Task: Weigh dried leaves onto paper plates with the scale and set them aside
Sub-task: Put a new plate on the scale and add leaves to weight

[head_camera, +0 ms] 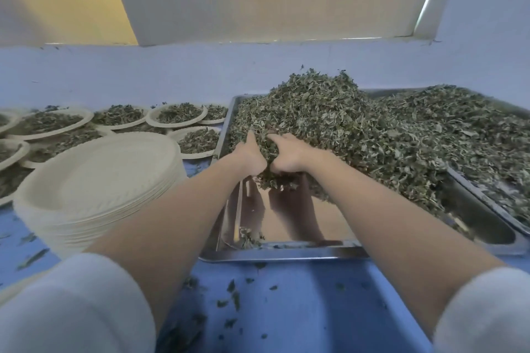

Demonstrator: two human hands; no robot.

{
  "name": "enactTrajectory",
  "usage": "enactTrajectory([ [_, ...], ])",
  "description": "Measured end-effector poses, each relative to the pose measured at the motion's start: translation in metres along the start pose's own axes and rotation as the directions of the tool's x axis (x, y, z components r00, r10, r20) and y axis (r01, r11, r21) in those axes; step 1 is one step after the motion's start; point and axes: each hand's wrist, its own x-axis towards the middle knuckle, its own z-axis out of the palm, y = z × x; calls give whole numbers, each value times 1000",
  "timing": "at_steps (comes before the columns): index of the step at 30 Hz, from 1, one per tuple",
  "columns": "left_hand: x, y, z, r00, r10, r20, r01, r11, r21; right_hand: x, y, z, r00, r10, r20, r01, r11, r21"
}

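A big heap of dried green leaves fills a steel tray on the blue table. My left hand and my right hand are side by side at the near edge of the heap, cupped around a clump of leaves lifted just above the tray's bare bottom. A tall stack of empty paper plates stands left of the tray. Behind it lie several filled paper plates of leaves. No scale is in view.
A second steel tray with more leaves overlaps the first at the right. Loose leaf bits are scattered on the blue tabletop in front. A pale wall with a window ledge runs behind the table.
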Motion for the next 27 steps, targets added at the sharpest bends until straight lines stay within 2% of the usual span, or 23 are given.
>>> enactTrajectory([
  [3,-1,0,1,999,41,23,-42,997,63,1,-2,2,995,-63,78,71,993,-99],
  [5,-4,-1,-7,996,37,76,-44,995,89,-9,8,-12,979,-122,161,124,992,-1],
  [8,-15,2,-26,996,24,82,-36,989,147,-32,24,-36,949,-77,307,29,987,158],
  [9,-17,2,-26,991,18,131,-32,994,108,-39,22,-37,941,-43,337,-5,990,143],
  [11,-27,6,-17,945,-35,326,46,999,-28,-48,11,-27,936,-9,351,-33,993,112],
  [13,-36,7,-2,918,-42,393,88,991,-100,-50,-2,-11,957,-47,286,2,988,155],
  [15,-38,4,7,941,-10,338,83,976,-201,-51,-10,-1,983,-89,159,48,969,241],
  [19,-50,0,2,972,41,232,67,894,-442,-64,-13,-6,1000,-21,20,11,912,410],
  [22,-70,3,-15,978,76,193,29,872,-489,-78,-24,-21,999,-33,-40,47,907,418],
  [27,-116,0,-53,984,126,126,-53,882,-468,-115,-67,-46,991,-90,-101,125,893,431],
])
